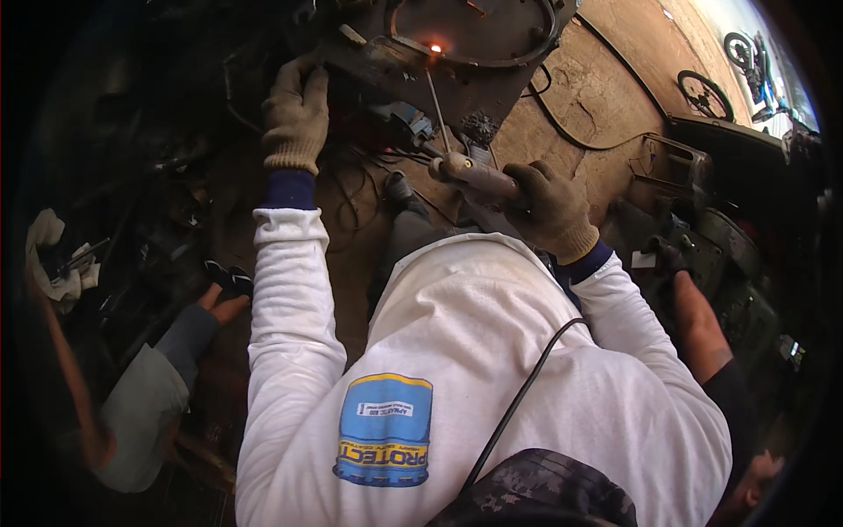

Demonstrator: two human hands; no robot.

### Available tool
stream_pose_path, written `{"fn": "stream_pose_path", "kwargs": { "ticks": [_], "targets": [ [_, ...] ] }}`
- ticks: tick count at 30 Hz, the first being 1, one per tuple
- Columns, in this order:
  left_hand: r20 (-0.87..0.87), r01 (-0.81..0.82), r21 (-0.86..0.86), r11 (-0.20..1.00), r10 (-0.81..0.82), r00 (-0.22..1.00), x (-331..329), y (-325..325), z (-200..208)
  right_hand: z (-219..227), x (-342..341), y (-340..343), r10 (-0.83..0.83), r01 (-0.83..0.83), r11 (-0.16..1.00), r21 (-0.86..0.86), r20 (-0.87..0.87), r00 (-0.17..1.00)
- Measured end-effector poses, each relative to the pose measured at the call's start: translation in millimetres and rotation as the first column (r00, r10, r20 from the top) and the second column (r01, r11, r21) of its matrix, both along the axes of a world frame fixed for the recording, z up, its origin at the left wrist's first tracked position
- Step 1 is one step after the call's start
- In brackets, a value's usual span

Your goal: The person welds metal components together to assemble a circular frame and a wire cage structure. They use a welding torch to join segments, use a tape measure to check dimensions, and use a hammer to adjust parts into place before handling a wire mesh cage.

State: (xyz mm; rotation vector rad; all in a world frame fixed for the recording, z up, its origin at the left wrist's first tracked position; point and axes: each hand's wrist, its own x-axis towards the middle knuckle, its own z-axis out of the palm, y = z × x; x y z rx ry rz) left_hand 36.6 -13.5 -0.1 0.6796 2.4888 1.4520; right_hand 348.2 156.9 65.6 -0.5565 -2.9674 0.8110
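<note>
In my right hand (555, 211), gloved in brown knit, is a welding electrode holder (481, 179). A thin welding rod (437, 112) sticks up out of its head toward the steel table. The rod's tip ends a little short of a glowing orange spot (435, 48) on a curved metal ring (483, 61). That ring lies on the dark steel tabletop (518, 88). My left hand (297, 114), in a matching glove, lies at the table's left edge with its fingers stretched out and nothing visible in them. Deep shadow hides what its fingertips touch.
A small pale block (353, 34) sits on the table near the ring. Cables (580, 140) run across the floor. One person (149, 404) is at the left; another person's gloved hand (669, 256) is at the right by green machinery (733, 241). Bicycles (705, 95) stand far right.
</note>
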Motion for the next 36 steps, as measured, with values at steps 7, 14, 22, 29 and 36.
{"fn": "stream_pose_path", "kwargs": {
  "ticks": [7,14,22,29,36],
  "targets": [
    [-0.097,0.114,0.043,0.993,-0.110,0.989,-13.2,-2.1,-9.8,14.6,-19.4,-35.5,-0.078,0.076,0.995,0.062,0.029,0.997],
    [-0.066,0.149,0.023,0.989,-0.147,0.987,-15.0,-1.1,-6.5,11.4,-22.6,-48.9,-0.105,0.104,0.992,0.067,0.016,0.994],
    [-0.026,0.151,0.100,0.984,-0.149,0.989,-12.1,-1.2,-2.4,-3.2,-20.0,-50.0,-0.182,0.179,0.982,0.066,0.040,0.982],
    [-0.022,0.156,0.061,0.986,-0.155,0.988,-13.1,-4.1,-2.0,-12.0,-20.6,-48.9,-0.188,0.183,0.979,0.086,0.058,0.980],
    [-0.024,0.164,0.082,0.983,-0.163,0.986,-15.2,-5.9,-8.4,-28.6,-10.4,-45.4,-0.134,0.150,0.982,0.116,-0.134,0.982]
  ]
}}
